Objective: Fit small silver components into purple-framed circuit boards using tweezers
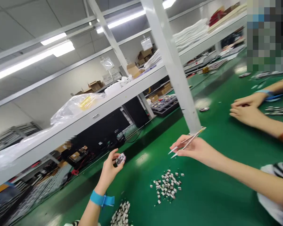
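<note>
My left hand (pixel 109 168), with a blue wristband (pixel 102 199), pinches a small shiny metal-and-glass part (pixel 120 159) between thumb and fingertips. My right hand (pixel 191 147) holds a pair of long pointed steel tweezers (pixel 187 142), their tips pointing left over the green bench mat (pixel 141 185). Below that hand lies a scattered pile of tiny white-and-dark components (pixel 167 185). A second, denser pile (pixel 121 215) sits under my left wrist and runs out of the bottom of the view. Neither hand touches a pile.
A co-worker's two hands (pixel 246 110) rest across the bench with small metal parts nearby. A white upright post (pixel 179 78) and a long white shelf (pixel 91 114) run beside the bench. A dark tray of parts (pixel 163 105) stands beyond them.
</note>
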Demonstrator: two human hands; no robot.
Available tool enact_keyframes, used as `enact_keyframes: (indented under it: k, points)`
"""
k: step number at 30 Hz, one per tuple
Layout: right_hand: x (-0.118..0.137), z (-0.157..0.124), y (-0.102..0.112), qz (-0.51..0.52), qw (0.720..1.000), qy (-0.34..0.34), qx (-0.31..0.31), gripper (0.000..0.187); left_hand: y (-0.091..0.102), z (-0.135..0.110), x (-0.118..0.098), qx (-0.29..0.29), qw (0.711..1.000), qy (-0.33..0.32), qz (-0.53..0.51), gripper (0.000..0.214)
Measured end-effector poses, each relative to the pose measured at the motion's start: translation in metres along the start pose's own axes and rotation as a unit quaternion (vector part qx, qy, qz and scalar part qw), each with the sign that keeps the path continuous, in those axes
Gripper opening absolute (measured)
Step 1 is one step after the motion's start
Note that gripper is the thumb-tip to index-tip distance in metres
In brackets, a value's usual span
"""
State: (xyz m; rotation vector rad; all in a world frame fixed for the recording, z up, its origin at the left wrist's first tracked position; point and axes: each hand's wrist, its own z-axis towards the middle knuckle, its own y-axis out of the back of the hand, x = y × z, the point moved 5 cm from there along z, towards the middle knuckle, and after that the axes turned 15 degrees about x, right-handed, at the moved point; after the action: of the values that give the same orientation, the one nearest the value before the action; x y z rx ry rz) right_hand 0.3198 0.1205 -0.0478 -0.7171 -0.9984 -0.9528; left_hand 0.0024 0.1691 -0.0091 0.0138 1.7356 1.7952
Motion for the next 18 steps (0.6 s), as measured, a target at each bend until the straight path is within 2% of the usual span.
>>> enact_keyframes:
  k: [2, 4, 6, 8, 10, 13, 16, 18]
  points:
    - [0.035, 0.002, -0.023, 0.002, 0.999, 0.047, 0.022, 0.021, 0.020, -0.024, -0.044, -0.021, 0.998, -0.041, -0.050, 0.058]
    - [0.065, 0.001, -0.051, 0.015, 0.994, 0.095, 0.047, 0.018, 0.027, -0.048, -0.088, -0.057, 0.993, -0.062, -0.080, 0.061]
    - [0.086, -0.002, -0.079, 0.046, 0.987, 0.132, 0.084, 0.022, 0.025, -0.071, -0.123, -0.125, 0.985, -0.075, -0.094, 0.059]
    - [0.094, -0.004, -0.101, 0.081, 0.982, 0.135, 0.108, 0.026, 0.014, -0.088, -0.144, -0.170, 0.975, -0.082, -0.118, 0.060]
    - [0.093, -0.005, -0.111, 0.071, 0.983, 0.133, 0.107, 0.027, 0.002, -0.098, -0.154, -0.197, 0.963, -0.098, -0.155, 0.062]
    - [0.090, -0.006, -0.112, -0.057, 0.975, 0.183, 0.115, 0.026, -0.010, -0.101, -0.155, -0.205, 0.948, -0.131, -0.205, 0.061]
    - [0.089, -0.010, -0.112, -0.149, 0.949, 0.232, 0.150, 0.024, -0.013, -0.096, -0.150, -0.189, 0.948, -0.147, -0.212, 0.059]
    - [0.089, -0.015, -0.112, -0.177, 0.944, 0.240, 0.143, 0.018, -0.010, -0.094, -0.147, -0.183, 0.953, -0.152, -0.189, 0.055]
